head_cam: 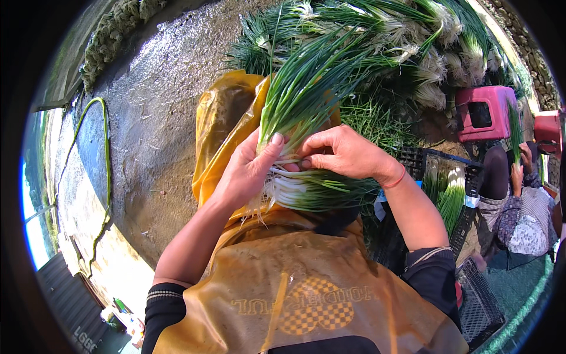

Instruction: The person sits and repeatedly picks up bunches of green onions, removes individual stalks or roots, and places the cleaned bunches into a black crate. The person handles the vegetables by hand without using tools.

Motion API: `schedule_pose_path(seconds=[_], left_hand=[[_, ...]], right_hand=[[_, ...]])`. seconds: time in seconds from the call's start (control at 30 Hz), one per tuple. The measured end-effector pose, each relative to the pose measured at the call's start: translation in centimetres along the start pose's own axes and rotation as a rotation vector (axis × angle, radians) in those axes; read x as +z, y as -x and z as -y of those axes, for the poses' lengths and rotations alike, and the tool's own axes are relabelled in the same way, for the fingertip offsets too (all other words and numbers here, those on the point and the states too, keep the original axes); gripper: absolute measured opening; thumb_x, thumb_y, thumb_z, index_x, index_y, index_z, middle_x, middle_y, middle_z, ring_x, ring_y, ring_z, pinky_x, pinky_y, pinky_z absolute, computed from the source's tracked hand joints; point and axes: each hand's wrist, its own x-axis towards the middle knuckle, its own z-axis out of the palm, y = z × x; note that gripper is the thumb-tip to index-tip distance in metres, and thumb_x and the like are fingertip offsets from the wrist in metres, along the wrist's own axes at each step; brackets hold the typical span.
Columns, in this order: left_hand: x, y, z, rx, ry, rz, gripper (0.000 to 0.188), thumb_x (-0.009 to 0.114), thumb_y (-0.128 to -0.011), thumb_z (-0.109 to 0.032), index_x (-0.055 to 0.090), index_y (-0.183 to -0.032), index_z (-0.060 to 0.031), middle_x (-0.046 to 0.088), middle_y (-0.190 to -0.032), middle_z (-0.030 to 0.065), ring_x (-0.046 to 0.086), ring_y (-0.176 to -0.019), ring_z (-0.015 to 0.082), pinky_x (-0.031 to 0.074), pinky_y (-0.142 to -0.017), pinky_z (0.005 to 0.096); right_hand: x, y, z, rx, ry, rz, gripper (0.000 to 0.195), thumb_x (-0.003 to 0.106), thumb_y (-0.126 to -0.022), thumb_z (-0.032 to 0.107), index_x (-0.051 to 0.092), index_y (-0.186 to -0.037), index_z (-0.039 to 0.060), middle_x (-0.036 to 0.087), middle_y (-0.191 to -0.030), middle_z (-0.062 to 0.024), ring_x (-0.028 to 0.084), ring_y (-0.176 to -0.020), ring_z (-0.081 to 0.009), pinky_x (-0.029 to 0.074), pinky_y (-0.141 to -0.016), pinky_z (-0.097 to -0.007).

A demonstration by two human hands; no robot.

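Observation:
My left hand (250, 168) is wrapped around the lower stems of a bunch of green onions (305, 93), whose dark leaves fan up and to the right. At those stems, the thumb and fingers of my right hand (340, 150) pinch some pale stalks. Beneath both hands, more green onions (289, 192) lie crosswise over my lap, white ends and stringy roots to the left. A yellow-brown waterproof apron (274, 252) covers my body and legs. The fingertips of both hands are partly hidden by stalks.
Untrimmed green onions (424, 57) are heaped ahead at right, above loose leaf scraps (371, 121). A black plastic crate (471, 177) with onion bundles stands right, near a pink stool (504, 110) and a seated person (526, 212) holding onions. A green hose (107, 150) crosses wet ground at left.

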Motion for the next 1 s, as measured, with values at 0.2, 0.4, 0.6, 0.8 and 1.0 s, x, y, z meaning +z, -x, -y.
schedule_pose_path(seconds=[0.2, 0.4, 0.6, 0.8, 1.0], left_hand=[[-0.6, 0.9, 1.6, -0.041, -0.101, -0.172, 0.03, 0.059, -0.096, -0.02, 0.052, -0.118, -0.0009, 0.061, -0.099, 0.0035, 0.057, -0.087, 0.0089, 0.048, -0.079, 0.027], [0.6, 0.8, 3.4, 0.083, -0.07, -0.335, 0.012, 0.053, -0.098, -0.013, 0.05, -0.106, -0.005, 0.053, -0.087, -0.0005, 0.053, -0.072, 0.0064, 0.049, -0.064, 0.0237], [-1.3, 2.0, 3.1, 0.056, -0.022, -0.366, 0.019, 0.056, -0.097, -0.016, 0.054, -0.114, -0.0072, 0.056, -0.087, -0.0019, 0.052, -0.067, 0.0047, 0.05, -0.062, 0.0219], [-2.6, 2.0, 3.4, 0.026, -0.019, -0.432, 0.022, 0.057, -0.097, -0.025, 0.058, -0.113, -0.0095, 0.059, -0.083, -0.0013, 0.054, -0.064, 0.0058, 0.047, -0.057, 0.0211], [-3.1, 2.2, 3.8, -0.003, 0.039, -0.474, 0.023, 0.057, -0.097, -0.031, 0.06, -0.108, -0.0109, 0.062, -0.085, 0.0003, 0.055, -0.064, 0.0073, 0.046, -0.056, 0.022]], right_hand=[[0.9, -0.2, 0.3, 0.305, -0.23, -0.019, 0.022, 0.065, -0.092, 0.026, 0.071, -0.089, 0.0045, 0.065, -0.07, 0.0016, 0.056, -0.059, -0.0032, 0.045, -0.048, -0.0198], [2.2, -0.1, -0.9, 0.266, -0.014, -0.191, 0.025, 0.063, -0.093, 0.022, 0.068, -0.081, 0.001, 0.066, -0.067, -0.0044, 0.057, -0.055, -0.0078, 0.045, -0.049, -0.0253], [-3.9, 2.4, -4.7, 0.282, 0.242, -0.811, 0.021, 0.061, -0.094, 0.02, 0.065, -0.086, 0.0008, 0.064, -0.064, -0.0034, 0.059, -0.056, -0.0064, 0.047, -0.051, -0.0243], [-10.0, 9.5, -19.0, 0.586, 0.83, -0.619, 0.025, 0.064, -0.087, 0.017, 0.061, -0.112, 0.0105, 0.062, -0.112, -0.0141, 0.059, -0.104, -0.0359, 0.049, -0.086, -0.0446], [-9.1, 9.6, -12.5, 0.551, 0.316, -0.777, 0.028, 0.064, -0.086, 0.011, 0.065, -0.114, 0.0116, 0.062, -0.12, -0.0091, 0.061, -0.108, -0.0311, 0.05, -0.089, -0.0423]])
